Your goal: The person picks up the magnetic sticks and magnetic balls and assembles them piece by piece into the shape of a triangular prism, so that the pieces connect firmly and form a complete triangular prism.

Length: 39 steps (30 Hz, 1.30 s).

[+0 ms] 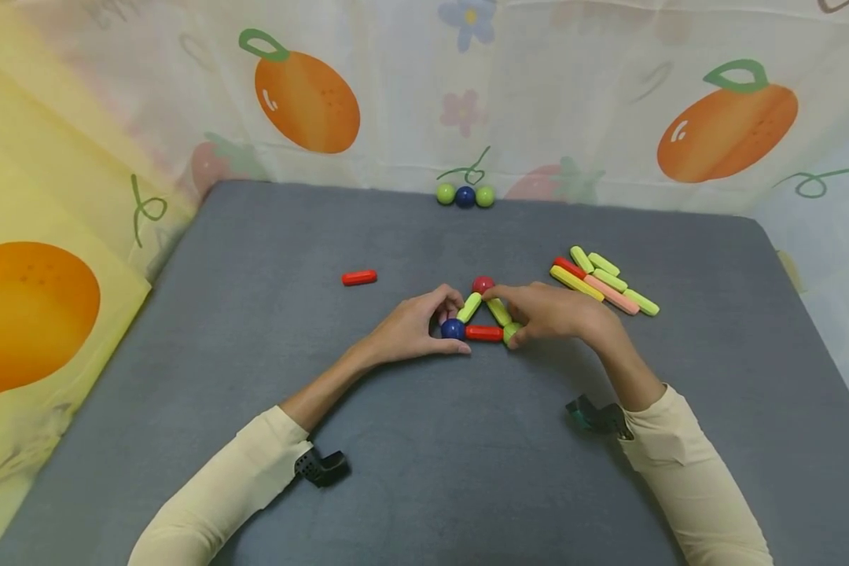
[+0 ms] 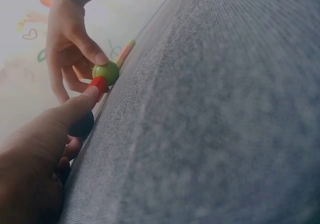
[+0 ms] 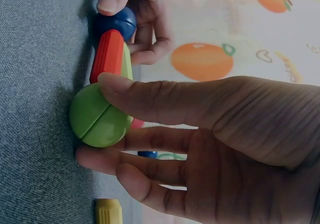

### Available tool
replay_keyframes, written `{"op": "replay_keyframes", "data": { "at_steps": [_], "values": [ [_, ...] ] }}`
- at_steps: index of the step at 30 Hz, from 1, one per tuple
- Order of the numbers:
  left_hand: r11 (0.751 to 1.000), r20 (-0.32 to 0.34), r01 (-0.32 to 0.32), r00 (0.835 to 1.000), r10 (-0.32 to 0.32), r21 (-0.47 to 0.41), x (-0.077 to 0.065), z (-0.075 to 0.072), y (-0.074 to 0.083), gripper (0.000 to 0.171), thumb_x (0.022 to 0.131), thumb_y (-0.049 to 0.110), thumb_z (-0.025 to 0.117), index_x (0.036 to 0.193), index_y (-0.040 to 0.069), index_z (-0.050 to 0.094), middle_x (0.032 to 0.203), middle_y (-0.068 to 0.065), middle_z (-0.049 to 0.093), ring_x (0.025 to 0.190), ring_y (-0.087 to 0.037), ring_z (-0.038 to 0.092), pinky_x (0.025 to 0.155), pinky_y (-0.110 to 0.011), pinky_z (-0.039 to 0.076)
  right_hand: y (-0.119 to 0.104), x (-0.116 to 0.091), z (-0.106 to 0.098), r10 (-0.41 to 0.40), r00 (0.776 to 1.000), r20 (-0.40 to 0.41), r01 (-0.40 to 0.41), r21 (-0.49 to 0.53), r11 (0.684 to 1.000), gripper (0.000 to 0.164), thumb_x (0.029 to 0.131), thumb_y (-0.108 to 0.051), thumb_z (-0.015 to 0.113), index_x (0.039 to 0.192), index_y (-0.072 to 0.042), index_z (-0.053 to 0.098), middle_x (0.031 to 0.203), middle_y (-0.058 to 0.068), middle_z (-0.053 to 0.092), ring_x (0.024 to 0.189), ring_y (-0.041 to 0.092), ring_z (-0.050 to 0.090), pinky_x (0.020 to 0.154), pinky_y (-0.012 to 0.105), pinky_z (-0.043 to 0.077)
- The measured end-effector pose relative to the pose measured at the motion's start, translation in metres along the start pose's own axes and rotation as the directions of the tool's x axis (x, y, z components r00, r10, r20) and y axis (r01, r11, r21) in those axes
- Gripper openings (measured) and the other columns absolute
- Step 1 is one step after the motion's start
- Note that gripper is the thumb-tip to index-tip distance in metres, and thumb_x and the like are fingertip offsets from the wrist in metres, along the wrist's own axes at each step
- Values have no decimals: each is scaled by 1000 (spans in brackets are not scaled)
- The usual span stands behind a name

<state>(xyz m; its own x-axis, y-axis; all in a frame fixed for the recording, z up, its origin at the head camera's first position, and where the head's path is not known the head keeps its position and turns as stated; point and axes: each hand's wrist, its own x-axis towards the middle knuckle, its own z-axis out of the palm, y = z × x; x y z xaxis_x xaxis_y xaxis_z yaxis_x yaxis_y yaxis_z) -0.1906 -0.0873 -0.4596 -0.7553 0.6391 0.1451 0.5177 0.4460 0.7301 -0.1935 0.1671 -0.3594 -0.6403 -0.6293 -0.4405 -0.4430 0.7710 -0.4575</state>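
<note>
A triangle of rods and balls lies on the table between the hands in the head view. Its corners are a dark blue ball, a green ball and a red ball. A red rod forms the near side; two yellow-green rods run up to the red ball. My left hand holds the blue ball between thumb and curled fingers. With thumb and fingers my right hand grips the green ball, its index fingertip close to the red ball.
A loose red rod lies left of the triangle. To the right is a cluster of yellow, red, pink and yellow-green rods. At the table's far edge, two green balls flank a blue ball, before a fruit-printed curtain.
</note>
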Motion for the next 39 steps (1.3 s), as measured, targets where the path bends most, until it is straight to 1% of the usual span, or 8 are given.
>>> {"op": "replay_keyframes", "data": {
  "at_steps": [15, 18, 20, 23, 26, 28, 31, 39],
  "values": [
    [1000, 2, -7, 1000, 7, -8, 1, 1, -2, 58, 84, 37, 90, 127, 17, 56, 107, 1, 63, 95, -10, 58, 85, -28, 50, 4, -2, -3, 6, 1000, 12, -7, 34, 999, 65, 97, -18, 76, 153, -8, 46, 102, 9, 63, 87, 19, 58, 79, 35, 47],
    [1000, 2, -5, 1000, 5, -21, 0, 1, -3, 60, 83, 37, 91, 127, 16, 56, 108, 0, 62, 96, -11, 58, 86, -28, 49, 10, -10, -11, 12, 1000, -22, -11, 62, 998, 62, 100, -19, 71, 155, -7, 44, 107, 10, 68, 90, 19, 63, 80, 37, 51],
    [1000, 2, -5, 1000, 5, -28, 1, 1, -3, 62, 82, 37, 91, 128, 16, 56, 108, 0, 62, 97, -11, 57, 87, -27, 49, 18, -20, -18, 29, 996, -87, -24, 60, 998, 58, 103, -19, 68, 154, -6, 44, 114, 15, 71, 96, 24, 67, 82, 42, 55],
    [999, 8, -2, 1000, 3, -32, 1, 1, -4, 63, 82, 38, 91, 129, 16, 55, 107, 0, 62, 97, -12, 57, 87, -27, 49, 31, -37, -31, 80, 971, -225, -75, 34, 997, 50, 106, -13, 61, 152, -1, 46, 122, 23, 71, 105, 33, 70, 88, 50, 56],
    [1000, 15, -5, 1000, 5, -30, 1, 1, -4, 61, 84, 39, 89, 130, 17, 55, 107, 1, 61, 97, -12, 57, 87, -27, 48, 47, -52, -40, 171, 922, -346, -172, 28, 985, 45, 106, -8, 57, 149, 3, 48, 126, 30, 68, 109, 41, 68, 91, 57, 54],
    [1000, 18, -7, 1000, 8, -27, 1, 1, -4, 59, 86, 39, 87, 130, 17, 55, 108, 1, 61, 98, -12, 57, 87, -27, 48, 56, -59, -44, 223, 896, -383, -221, 52, 974, 43, 106, -6, 54, 148, 5, 48, 125, 33, 66, 110, 44, 67, 92, 59, 53],
    [1000, 19, -5, 1000, 6, -27, 0, 0, -3, 57, 87, 38, 86, 130, 17, 55, 108, 0, 61, 98, -13, 56, 87, -28, 48, 69, -69, -48, 268, 881, -389, -267, 58, 962, 42, 105, -5, 54, 146, 7, 49, 127, 35, 65, 114, 48, 65, 93, 61, 52],
    [999, 20, 19, 1000, -19, -27, 1, -1, -1, 55, 88, 36, 86, 130, 17, 55, 109, 0, 61, 98, -12, 56, 87, -28, 48, 101, -88, -50, 346, 888, -304, -355, 26, 934, 35, 95, 3, 59, 130, 7, 59, 118, 31, 66, 105, 43, 64, 83, 57, 53]
  ]
}}
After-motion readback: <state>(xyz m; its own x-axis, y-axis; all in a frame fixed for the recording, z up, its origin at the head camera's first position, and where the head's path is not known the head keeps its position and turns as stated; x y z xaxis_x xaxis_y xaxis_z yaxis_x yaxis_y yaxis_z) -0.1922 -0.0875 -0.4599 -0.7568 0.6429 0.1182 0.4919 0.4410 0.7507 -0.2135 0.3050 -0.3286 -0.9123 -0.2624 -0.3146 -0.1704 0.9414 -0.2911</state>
